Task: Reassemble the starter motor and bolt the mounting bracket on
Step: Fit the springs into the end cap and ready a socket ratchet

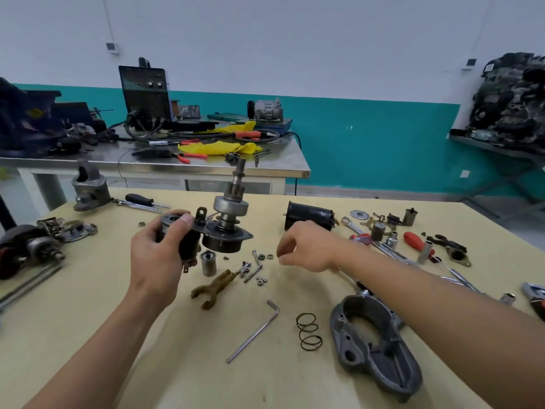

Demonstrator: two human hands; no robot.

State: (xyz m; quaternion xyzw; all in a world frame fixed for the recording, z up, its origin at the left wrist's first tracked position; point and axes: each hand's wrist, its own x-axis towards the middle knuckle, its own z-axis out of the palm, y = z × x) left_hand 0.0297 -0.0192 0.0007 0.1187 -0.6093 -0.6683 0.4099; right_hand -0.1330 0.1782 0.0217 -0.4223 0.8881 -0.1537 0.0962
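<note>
- Black-bodied starter assembly (227,231), pinion shaft upright, is held over the tabletop (177,364), left of centre.
- Left hand (159,255) wraps around its solenoid.
- Right hand (306,246) hovers beside it with fingers curled; I cannot tell whether it pinches anything.
- Loose bolts (253,268), a fork lever (215,286) and a grey cast housing (374,349) lie nearby.

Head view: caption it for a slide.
Left hand grips the black solenoid-and-shaft starter subassembly; right hand hovers near loose silver bolts and nuts on the tan tabletop.

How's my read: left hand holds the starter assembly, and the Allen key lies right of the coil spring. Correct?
No. The head view shows the Allen key lying left of the coil spring, not right. The left hand does hold the starter assembly.
</note>
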